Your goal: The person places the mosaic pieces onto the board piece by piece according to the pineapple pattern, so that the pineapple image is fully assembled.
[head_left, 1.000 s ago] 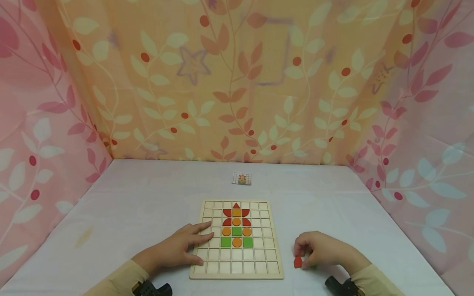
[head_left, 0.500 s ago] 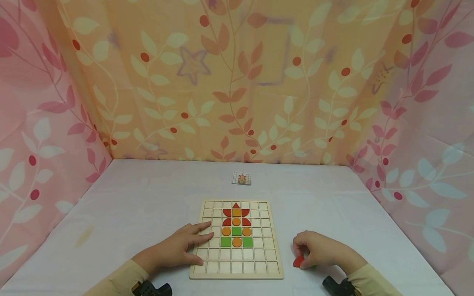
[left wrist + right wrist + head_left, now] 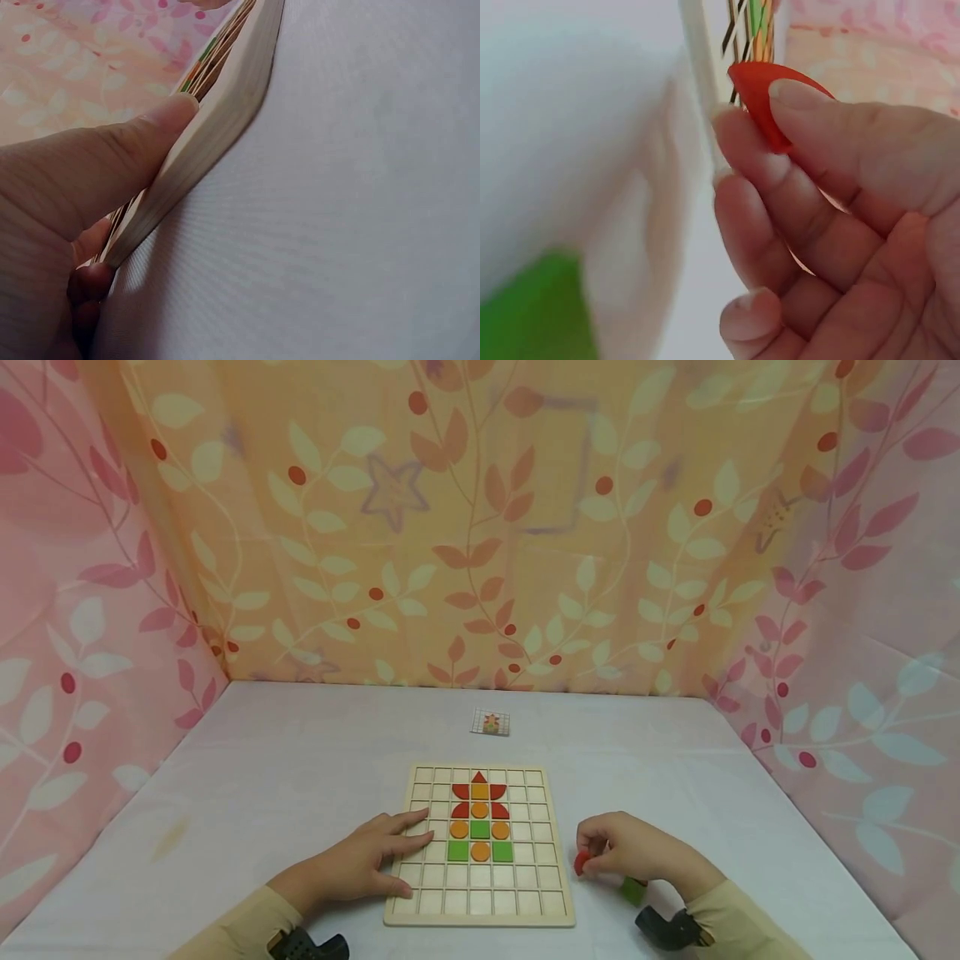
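Note:
My right hand pinches a red quarter-circle tile between thumb and fingertips, just right of the wooden grid board. The tile's pointed corner shows in the right wrist view. With spread fingers, my left hand rests on the board's left edge; its thumb lies over the rim. Down the middle of the board runs a pattern: a red triangle at the top, an orange square flanked by red quarter-circles, then orange circles and green squares.
A green square tile lies on the white table below my right hand, partly hidden by it. Behind the board, a small card bears a printed grid with a similar coloured figure. Patterned cloth walls the back and sides.
My right hand has moved left and away from me with the red tile, closer to the board. More of the green tile now shows. My left hand has stayed still.

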A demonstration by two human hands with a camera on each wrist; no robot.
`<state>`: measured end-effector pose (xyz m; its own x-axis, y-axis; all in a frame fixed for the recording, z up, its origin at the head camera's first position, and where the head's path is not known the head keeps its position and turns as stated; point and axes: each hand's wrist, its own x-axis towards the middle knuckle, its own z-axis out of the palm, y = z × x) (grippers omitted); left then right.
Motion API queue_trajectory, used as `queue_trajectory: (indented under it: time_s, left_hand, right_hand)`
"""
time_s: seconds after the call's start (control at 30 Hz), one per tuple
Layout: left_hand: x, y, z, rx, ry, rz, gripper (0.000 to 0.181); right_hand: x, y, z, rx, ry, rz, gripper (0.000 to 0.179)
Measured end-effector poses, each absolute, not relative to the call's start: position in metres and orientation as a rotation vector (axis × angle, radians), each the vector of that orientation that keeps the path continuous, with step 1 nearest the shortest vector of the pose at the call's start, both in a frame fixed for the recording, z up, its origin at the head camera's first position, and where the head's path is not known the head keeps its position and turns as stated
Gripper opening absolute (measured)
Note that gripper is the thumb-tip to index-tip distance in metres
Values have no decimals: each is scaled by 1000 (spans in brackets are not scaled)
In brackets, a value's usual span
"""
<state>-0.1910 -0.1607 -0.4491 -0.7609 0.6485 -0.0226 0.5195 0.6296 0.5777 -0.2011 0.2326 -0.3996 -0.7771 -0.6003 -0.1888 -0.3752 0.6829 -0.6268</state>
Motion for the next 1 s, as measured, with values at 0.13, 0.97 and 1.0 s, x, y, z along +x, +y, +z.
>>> queue_trajectory:
  time_s: [0.13,0.97,1.0]
  left_hand:
    - [-192,-161,-449,962,2624,823,75]
    - [-194,-162,-452,983,2644,797,74]
    - [-194,-162,-452,990,2645,797,74]
  right_hand:
    - [-205,217,-401,-797,2515,-831,9]
    - [-200,93,-405,-786,2525,-958,10]
    - [-199,91,-405,-782,2525,-956,11]
